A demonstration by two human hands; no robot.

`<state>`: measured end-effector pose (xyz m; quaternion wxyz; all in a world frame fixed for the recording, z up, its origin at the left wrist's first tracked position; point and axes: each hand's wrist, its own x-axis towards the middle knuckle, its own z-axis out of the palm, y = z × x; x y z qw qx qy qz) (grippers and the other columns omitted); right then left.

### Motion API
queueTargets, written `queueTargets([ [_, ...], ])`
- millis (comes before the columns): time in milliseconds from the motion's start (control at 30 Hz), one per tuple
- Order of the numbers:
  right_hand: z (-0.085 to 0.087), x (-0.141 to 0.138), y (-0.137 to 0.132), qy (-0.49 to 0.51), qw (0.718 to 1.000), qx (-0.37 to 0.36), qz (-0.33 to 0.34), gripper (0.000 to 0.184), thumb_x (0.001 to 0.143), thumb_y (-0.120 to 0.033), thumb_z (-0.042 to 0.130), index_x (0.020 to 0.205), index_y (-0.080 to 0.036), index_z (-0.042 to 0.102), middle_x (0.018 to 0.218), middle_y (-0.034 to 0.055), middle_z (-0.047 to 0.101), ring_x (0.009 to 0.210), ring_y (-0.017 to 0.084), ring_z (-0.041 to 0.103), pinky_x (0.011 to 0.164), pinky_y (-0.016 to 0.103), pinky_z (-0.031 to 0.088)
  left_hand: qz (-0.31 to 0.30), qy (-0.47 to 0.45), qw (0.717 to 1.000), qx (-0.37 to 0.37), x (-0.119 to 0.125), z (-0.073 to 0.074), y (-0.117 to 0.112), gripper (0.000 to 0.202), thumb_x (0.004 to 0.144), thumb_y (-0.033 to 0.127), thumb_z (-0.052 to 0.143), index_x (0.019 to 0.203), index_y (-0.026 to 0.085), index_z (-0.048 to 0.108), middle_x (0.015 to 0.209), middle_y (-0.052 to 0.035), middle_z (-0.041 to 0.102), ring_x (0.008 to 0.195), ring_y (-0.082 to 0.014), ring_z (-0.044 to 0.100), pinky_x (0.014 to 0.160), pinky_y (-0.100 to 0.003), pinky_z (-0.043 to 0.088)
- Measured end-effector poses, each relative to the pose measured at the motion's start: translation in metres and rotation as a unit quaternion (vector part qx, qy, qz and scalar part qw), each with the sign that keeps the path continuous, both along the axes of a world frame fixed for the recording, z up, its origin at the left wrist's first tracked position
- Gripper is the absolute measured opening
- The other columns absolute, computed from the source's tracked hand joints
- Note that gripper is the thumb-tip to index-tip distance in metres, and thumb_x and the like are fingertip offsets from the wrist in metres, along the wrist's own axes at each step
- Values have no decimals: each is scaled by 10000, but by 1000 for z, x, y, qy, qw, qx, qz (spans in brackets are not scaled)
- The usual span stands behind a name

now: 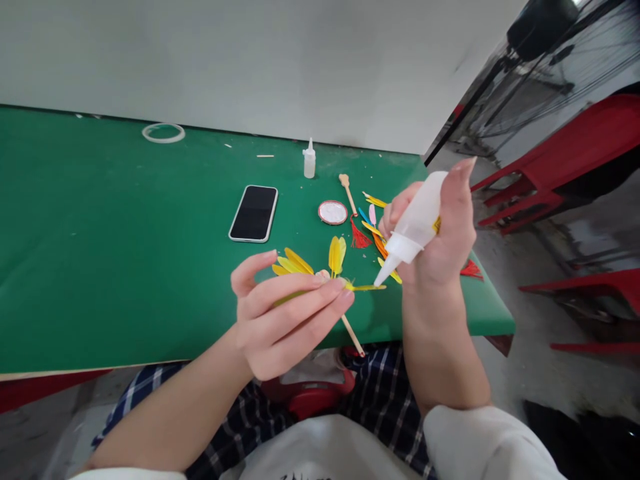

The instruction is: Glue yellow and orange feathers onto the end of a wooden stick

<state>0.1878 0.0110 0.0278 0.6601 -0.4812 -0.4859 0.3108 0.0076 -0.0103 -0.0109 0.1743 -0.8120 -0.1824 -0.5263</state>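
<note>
My left hand [285, 313] is closed on a small feather fan, whose wooden stick [353, 335] slants down toward the table's front edge. Yellow feathers [337, 256] fan out around the top of it, and my fingers hide much of its middle. In my right hand [445, 233] is a white squeeze glue bottle [413, 223], tilted with its nozzle pointing down and left. The nozzle tip is at a thin yellow feather [370, 288] that sticks out to the right; whether it touches cannot be told.
On the green table [125, 253] lie a phone [254, 213], a round white disc with a red rim [333, 213], a wooden stick [349, 193] with a red tassel [360, 235], loose coloured feathers [379, 243] and a clear ring [163, 133]. A small bottle [309, 160] stands near the wall. Red chairs [565, 153] are at right.
</note>
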Motion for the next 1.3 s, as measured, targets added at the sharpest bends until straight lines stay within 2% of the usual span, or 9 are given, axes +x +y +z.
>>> queueTargets([
  [200,1,1,0,18,1000,11,4,561,796,-653,312,448,-237,455,392,-4,358,438,159,451,432,302,324,3,2,1000,-7,1,3,-1,146,708,177,700,765,300,647,762,113,690,629,-83,614,945,-357,432],
  [333,5,-2,-4,15,999,40,0,564,813,-629,306,461,-235,503,387,-7,365,404,142,413,417,297,288,-4,6,1000,-3,0,1,-1,154,705,167,698,775,295,650,777,105,694,644,-92,617,930,-366,438],
  [500,13,-8,-13,3,997,81,-21,500,829,-535,390,471,-222,543,419,-3,423,392,124,396,404,294,228,2,2,1000,-18,0,0,-1,164,705,164,697,771,307,654,790,109,698,653,-97,617,923,-369,438],
  [667,14,-8,-16,-24,993,108,-46,470,832,-495,412,494,-215,581,368,-22,354,364,109,347,379,280,199,-5,-3,1000,-19,0,1,-1,156,704,160,700,783,289,660,792,96,700,673,-93,617,955,-355,417],
  [800,14,-10,-16,-42,989,136,-51,451,821,-487,463,506,-189,588,386,-29,379,389,93,394,380,257,241,-4,3,1000,-27,-1,-1,-1,167,709,156,692,798,294,661,803,91,699,688,-97,617,971,-362,405],
  [967,14,-7,-17,-92,985,139,-40,450,794,-529,489,489,-206,560,399,-40,405,374,71,352,380,248,260,-8,-1,1000,-27,-2,-2,-2,177,712,148,687,808,295,661,811,91,696,689,-92,609,965,-355,405],
  [1067,14,-6,-17,-88,985,137,-49,466,805,-529,471,477,-206,546,396,-34,377,383,81,355,376,261,221,-10,1,999,-34,-2,-1,-2,174,717,147,683,803,297,658,822,96,694,700,-89,608,965,-351,401],
  [1200,14,-9,-17,-67,989,130,-24,451,808,-514,478,507,-188,558,414,-37,411,387,76,356,403,256,287,-14,7,999,-37,-3,-2,-2,191,705,136,694,821,283,656,834,90,695,724,-90,607,985,-345,382],
  [1300,12,-7,-17,-77,988,129,-34,470,798,-538,474,484,-196,541,407,-31,405,406,81,383,411,254,292,-8,3,1000,-30,-3,-3,0,182,717,154,683,816,304,656,829,97,693,715,-93,608,969,-361,395],
])
